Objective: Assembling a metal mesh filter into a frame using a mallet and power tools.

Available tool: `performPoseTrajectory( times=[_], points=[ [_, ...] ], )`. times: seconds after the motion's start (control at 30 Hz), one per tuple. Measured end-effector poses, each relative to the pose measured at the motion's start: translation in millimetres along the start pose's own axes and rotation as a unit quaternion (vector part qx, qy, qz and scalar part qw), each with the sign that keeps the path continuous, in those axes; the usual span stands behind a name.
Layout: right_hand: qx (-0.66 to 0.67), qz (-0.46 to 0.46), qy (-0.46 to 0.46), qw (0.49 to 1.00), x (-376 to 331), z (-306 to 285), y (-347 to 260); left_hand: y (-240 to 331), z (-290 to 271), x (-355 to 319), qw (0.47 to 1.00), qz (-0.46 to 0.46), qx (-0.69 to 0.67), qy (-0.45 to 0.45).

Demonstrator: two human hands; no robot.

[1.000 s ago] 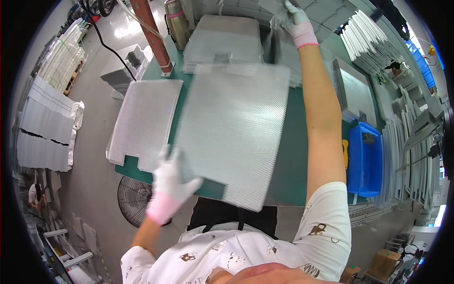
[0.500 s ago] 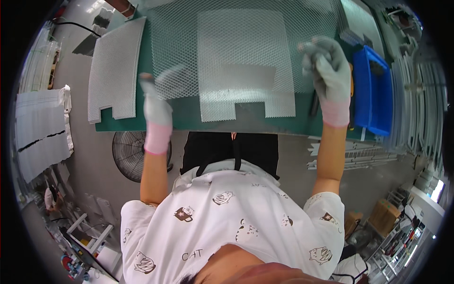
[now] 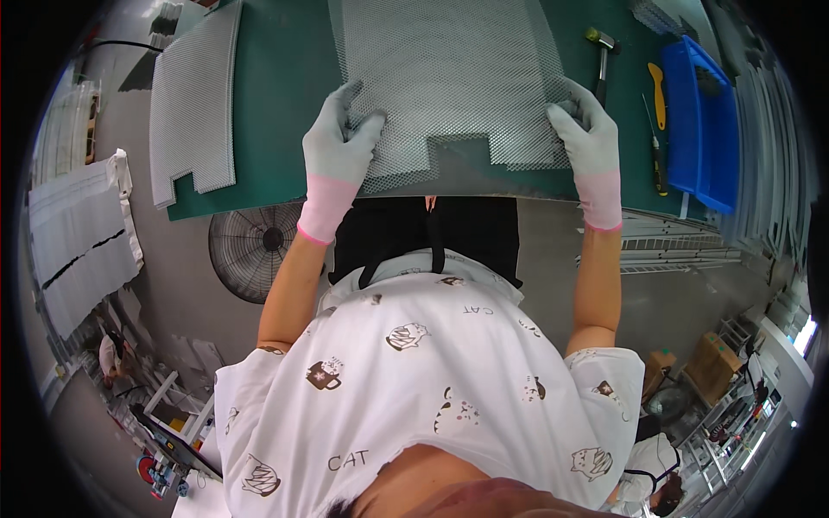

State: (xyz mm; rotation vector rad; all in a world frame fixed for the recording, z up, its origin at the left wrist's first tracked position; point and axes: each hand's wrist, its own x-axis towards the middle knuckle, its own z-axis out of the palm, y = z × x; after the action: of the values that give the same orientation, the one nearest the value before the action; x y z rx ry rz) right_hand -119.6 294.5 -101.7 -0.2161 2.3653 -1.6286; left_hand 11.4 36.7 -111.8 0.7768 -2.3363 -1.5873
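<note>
A sheet of white expanded mesh [image 3: 449, 78] with a notch cut in its near edge lies flat on the green work table [image 3: 276, 104]. My left hand [image 3: 338, 142], in a grey glove with a pink cuff, pinches the sheet's near left corner. My right hand [image 3: 587, 134], gloved the same, grips the near right corner. Both hands sit at the table's front edge.
A stack of similar mesh sheets [image 3: 192, 104] lies at the table's left end. A hammer [image 3: 602, 52], a yellow-handled cutter [image 3: 658, 91] and a blue bin [image 3: 704, 112] are at the right. A round fan [image 3: 252, 250] stands on the floor below the table.
The mesh sheet, held up and tilted a second ago, has come down flat on the table. My hands have moved to its two near corners.
</note>
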Motion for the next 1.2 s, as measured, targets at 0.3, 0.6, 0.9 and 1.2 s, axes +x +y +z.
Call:
performPoseTrajectory(
  times=[0.3,0.6,0.9,1.2],
  points=[
    [0.015,0.008,-0.007,1.000,5,11,13,-4,-3,9,1.000,-0.002,-0.011,0.022],
    [-0.117,-0.048,0.019,0.992,2,22,16,2,0,11,0.991,-0.004,0.134,0.009],
    [-0.151,0.020,0.013,0.988,1,24,4,-13,-2,17,0.988,0.023,0.150,0.005],
    [-0.528,-0.135,0.031,0.838,30,9,-10,15,-2,33,0.786,0.249,0.563,-0.059]
  ],
)
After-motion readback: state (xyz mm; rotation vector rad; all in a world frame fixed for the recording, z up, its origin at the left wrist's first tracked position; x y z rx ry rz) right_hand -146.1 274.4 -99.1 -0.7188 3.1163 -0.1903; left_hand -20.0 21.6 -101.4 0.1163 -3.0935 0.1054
